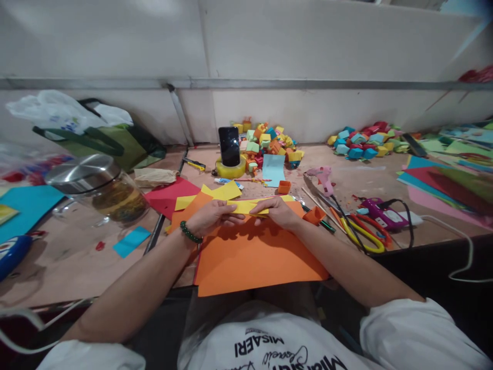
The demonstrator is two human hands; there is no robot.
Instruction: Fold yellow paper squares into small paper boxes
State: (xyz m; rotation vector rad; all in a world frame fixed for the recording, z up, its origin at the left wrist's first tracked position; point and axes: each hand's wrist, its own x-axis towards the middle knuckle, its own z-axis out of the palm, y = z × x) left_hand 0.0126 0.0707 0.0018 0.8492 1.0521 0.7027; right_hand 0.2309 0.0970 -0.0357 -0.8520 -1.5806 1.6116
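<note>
A folded strip of yellow paper point(246, 207) is held between both hands, over a large orange sheet point(258, 259) at the table's front edge. My left hand point(217, 213) pinches the strip's left end between thumb and fingers. At the other end, my right hand point(278, 210) is closed on the paper, its fingertips near the middle. More yellow paper point(227, 190) lies just behind my left hand. Beside my right wrist sits a small folded orange paper piece point(314, 215), and a similar orange box point(284, 187) stands farther back.
A phone point(229, 146) leans upright in a yellow tape roll point(231, 168). Behind it are piled paper cubes point(265, 141), with another pile point(365, 141) rightward. Pink glue gun point(322, 180), yellow-handled scissors point(364, 236) and purple device point(381, 213) lie right; a glass jar point(119, 198) stands left.
</note>
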